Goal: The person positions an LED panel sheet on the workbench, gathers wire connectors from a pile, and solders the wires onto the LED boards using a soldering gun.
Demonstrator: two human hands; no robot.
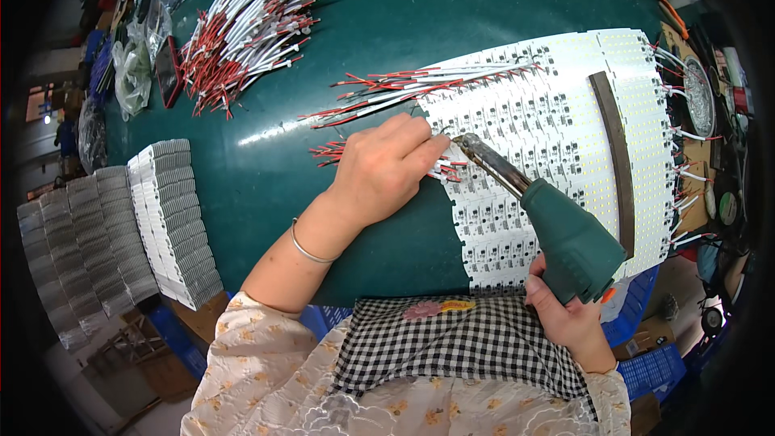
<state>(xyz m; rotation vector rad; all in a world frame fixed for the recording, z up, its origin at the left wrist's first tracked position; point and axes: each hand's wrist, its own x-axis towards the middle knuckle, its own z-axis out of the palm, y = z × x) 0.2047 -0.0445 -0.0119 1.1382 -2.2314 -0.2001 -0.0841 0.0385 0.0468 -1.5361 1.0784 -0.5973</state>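
Note:
My right hand [561,307] is closed round the grip of a dark green soldering gun [573,238]. Its metal nose points up and left, and the tip meets the left part of a white LED circuit board panel [500,218]. Right beside that tip, my left hand [386,163] has its fingers pinched together. Several red and white wires [448,169] stick out on both sides of the left hand, which hides their middles. What the fingertips pinch looks like a wire end. More red and white wires [404,93] lie across the panel's upper left edge.
A dark bar [613,153] lies across the panel. Wires trail off the panel's right edge near a round metal dish [698,97]. A large heap of red and white wires [250,24] is at the upper left. Stacked boards [173,218] stand at the left edge of the green table [274,178].

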